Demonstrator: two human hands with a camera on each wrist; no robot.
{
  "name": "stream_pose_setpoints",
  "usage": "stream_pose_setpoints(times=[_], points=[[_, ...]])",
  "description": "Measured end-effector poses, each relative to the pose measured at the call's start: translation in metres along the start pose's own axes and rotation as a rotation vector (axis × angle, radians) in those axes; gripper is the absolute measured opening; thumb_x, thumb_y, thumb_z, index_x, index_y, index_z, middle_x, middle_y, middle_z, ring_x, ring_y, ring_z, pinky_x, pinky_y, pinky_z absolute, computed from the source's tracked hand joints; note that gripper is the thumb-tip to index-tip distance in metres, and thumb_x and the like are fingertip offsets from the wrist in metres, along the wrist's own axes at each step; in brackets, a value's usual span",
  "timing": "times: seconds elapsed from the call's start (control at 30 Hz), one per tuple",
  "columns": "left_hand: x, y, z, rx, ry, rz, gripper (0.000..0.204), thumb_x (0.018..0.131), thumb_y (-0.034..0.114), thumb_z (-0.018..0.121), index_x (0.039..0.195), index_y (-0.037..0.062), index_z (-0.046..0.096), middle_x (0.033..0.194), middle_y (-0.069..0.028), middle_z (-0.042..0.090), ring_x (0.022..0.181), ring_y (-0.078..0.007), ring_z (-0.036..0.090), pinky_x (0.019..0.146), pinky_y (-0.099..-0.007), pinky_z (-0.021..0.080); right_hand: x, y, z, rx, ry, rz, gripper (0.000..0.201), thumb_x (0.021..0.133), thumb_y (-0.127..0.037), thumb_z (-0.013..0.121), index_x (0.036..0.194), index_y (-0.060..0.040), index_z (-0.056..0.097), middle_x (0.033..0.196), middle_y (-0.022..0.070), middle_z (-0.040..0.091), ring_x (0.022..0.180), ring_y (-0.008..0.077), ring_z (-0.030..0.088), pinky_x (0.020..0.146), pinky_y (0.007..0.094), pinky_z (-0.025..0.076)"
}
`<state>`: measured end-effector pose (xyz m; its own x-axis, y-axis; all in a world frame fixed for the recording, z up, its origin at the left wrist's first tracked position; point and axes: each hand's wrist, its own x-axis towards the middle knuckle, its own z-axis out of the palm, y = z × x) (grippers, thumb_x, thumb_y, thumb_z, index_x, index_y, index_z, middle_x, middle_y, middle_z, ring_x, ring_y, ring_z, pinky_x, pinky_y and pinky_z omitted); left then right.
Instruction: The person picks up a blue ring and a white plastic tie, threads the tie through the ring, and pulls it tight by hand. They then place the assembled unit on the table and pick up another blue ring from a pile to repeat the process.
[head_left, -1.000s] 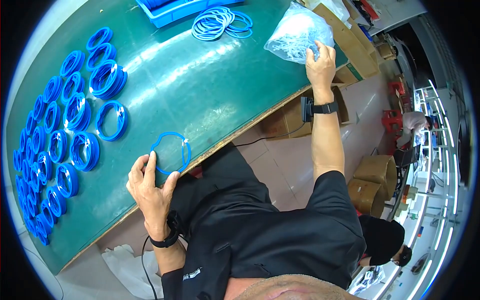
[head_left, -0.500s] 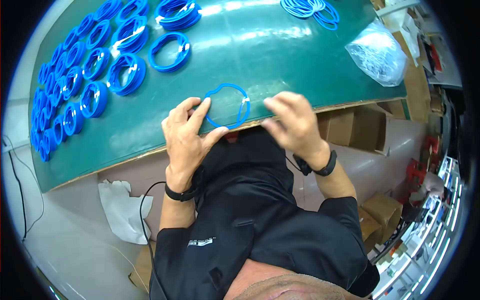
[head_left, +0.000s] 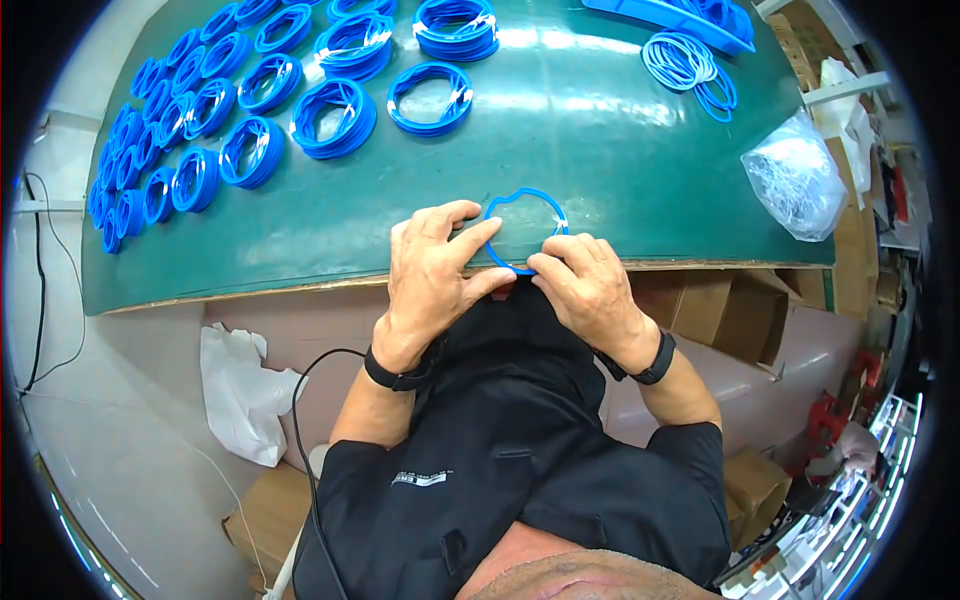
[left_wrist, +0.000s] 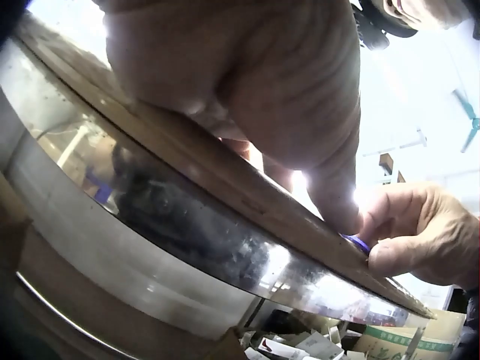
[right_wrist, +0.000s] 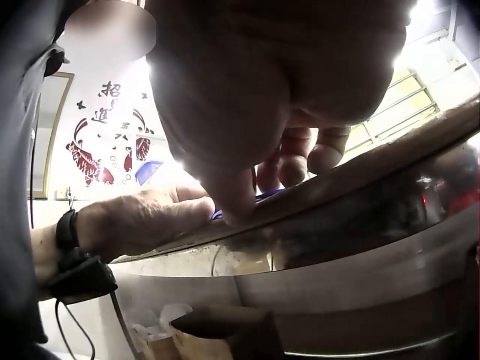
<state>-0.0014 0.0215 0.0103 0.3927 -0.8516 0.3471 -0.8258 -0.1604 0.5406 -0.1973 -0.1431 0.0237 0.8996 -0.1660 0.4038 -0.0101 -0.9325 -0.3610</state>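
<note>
A single blue ring point(head_left: 525, 191) of thin cord or tubing lies at the front edge of the green table, with a small white tie point(head_left: 560, 225) on its right side. My left hand point(head_left: 430, 268) holds its left side, forefinger on the ring and thumb low near the table edge. From the right, my right hand point(head_left: 592, 292) pinches its lower right part between thumb and forefinger. The two hands almost meet at the bottom of the ring. In the left wrist view just a sliver of the blue ring point(left_wrist: 358, 243) shows between the fingertips; the palm hides the rest.
Many bundles of blue rings point(head_left: 335, 118) stand in rows at the left of the green table point(head_left: 640, 190). At the back right are a loose coil point(head_left: 680, 62), a blue tray point(head_left: 680, 27) and a clear plastic bag point(head_left: 795, 180). Cardboard boxes point(head_left: 725, 315) sit below the edge.
My right hand has come from the plastic bag at the right back to the blue ring and now pinches it. My left hand has stayed at the ring. The head view has turned.
</note>
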Motion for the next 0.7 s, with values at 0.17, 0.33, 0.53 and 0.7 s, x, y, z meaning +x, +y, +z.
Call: stream_pose_setpoints(times=[0.17,0.33,0.53,0.7], points=[[-0.002,-0.004,-0.002,-0.034,0.005,0.041,0.067,0.074,0.043,0.101,0.133,0.0147,0.083,0.134,-0.0058,0.075,0.121,-0.0283,0.068,0.103,-0.0461,0.047,0.0,-0.001,0.001,-0.021,-0.057,-0.01,0.034,0.079,-0.004,0.09,0.108,-0.0074,0.072,0.112,0.0094,0.067,0.098,0.0305,0.068,0.084,0.0428,0.053],[-0.003,-0.006,-0.002,-0.142,0.084,0.018,0.071,0.081,0.046,0.098,0.14,0.0116,0.079,0.132,-0.0077,0.076,0.116,-0.0293,0.07,0.102,-0.0451,0.05,0.006,0.001,-0.003,0.075,-0.042,0.021,0.031,0.081,0.001,0.088,0.106,-0.0063,0.072,0.11,0.0119,0.067,0.094,0.0344,0.069,0.081,0.0443,0.055],[-0.008,-0.008,0.005,-0.289,0.198,-0.078,0.072,0.087,0.051,0.094,0.143,0.0086,0.075,0.129,-0.0087,0.076,0.111,-0.0302,0.073,0.096,-0.0434,0.052,0.037,0.007,-0.017,0.168,0.02,0.044,0.028,0.084,0.006,0.085,0.106,-0.0042,0.071,0.108,0.0149,0.068,0.091,0.0389,0.071,0.078,0.0472,0.058],[-0.008,-0.007,0.006,-0.361,0.231,-0.116,0.072,0.093,0.056,0.088,0.142,0.0058,0.074,0.122,-0.0102,0.078,0.105,-0.0298,0.075,0.093,-0.0418,0.053,0.082,0.018,-0.017,0.145,0.045,0.013,0.025,0.087,0.006,0.084,0.106,-0.0033,0.07,0.109,0.0161,0.068,0.092,0.0399,0.071,0.078,0.0476,0.059]])
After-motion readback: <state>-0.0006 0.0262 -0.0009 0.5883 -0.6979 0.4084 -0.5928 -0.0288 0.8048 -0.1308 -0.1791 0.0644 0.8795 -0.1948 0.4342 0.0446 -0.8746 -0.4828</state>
